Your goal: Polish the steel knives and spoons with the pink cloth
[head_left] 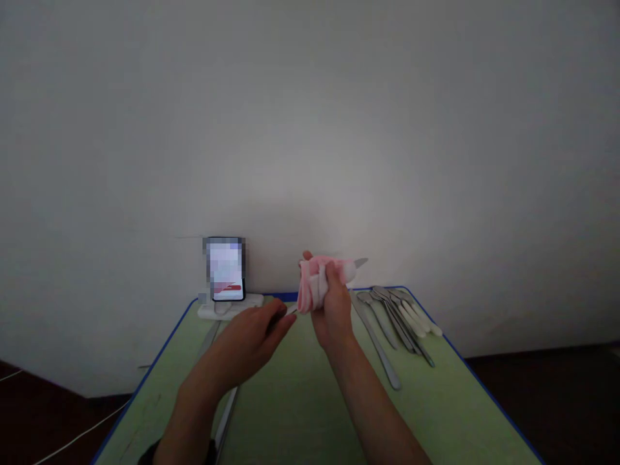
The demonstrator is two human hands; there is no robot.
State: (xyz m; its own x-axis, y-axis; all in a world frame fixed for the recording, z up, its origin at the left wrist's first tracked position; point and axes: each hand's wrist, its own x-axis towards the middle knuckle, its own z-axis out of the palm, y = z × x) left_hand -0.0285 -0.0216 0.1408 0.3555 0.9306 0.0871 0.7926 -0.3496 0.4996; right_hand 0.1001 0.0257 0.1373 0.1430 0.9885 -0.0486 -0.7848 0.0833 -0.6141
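My left hand [264,332] is closed on the handle end of a table knife [361,263], whose blade tip sticks out at the far right of a pink and white cloth [316,284]. Folded around the middle of the knife, the cloth hides most of it. My right hand [335,300] grips the cloth from the right, thumb on the near side. Both hands are raised above the green table [290,400]. Beneath my left forearm lies a long metal utensil [227,413], partly covered by the arm.
Several metal utensils [394,316] lie in a group on the right, some with white handles [415,321]. A single long-handled utensil [382,352] lies left of them. At the back left, a lit phone [227,268] stands on a white base [252,302]. A wall [310,129] rises behind the table.
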